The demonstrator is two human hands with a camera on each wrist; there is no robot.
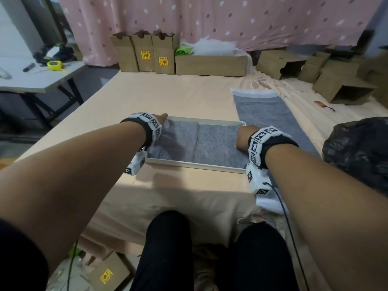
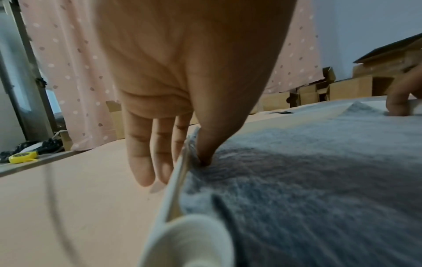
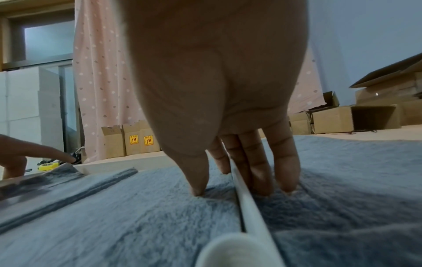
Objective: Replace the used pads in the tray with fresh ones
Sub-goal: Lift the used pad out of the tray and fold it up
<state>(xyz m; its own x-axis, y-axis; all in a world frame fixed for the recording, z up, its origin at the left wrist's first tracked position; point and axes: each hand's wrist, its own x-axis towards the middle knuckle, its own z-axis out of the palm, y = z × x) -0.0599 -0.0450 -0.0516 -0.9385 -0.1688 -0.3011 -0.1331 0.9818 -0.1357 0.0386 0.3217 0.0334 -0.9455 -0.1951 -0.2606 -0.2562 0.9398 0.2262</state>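
A white tray (image 1: pixel 197 164) lies on the peach bed sheet in front of me, lined with a grey fleecy pad (image 1: pixel 216 143) that shows a fold line down its middle. My left hand (image 1: pixel 162 119) straddles the tray's left wall (image 2: pixel 175 189). Its thumb (image 2: pixel 203 155) presses the pad's edge down inside and its fingers (image 2: pixel 139 162) hang straight outside. My right hand (image 1: pixel 243 137) straddles the right wall (image 3: pixel 246 207). Its thumb (image 3: pixel 196 177) presses on the pad inside. The outer fingers (image 3: pixel 285 171) rest on a second grey pad (image 1: pixel 273 114) that lies beside the tray.
Upright cardboard boxes (image 1: pixel 144 53) and a long low box (image 1: pixel 210 65) stand along the pink curtain. More open boxes (image 1: pixel 340 80) sit at the far right. A dark bag (image 1: pixel 357 148) lies by my right arm. A side table with a yellow tape measure (image 1: pixel 54 65) stands left.
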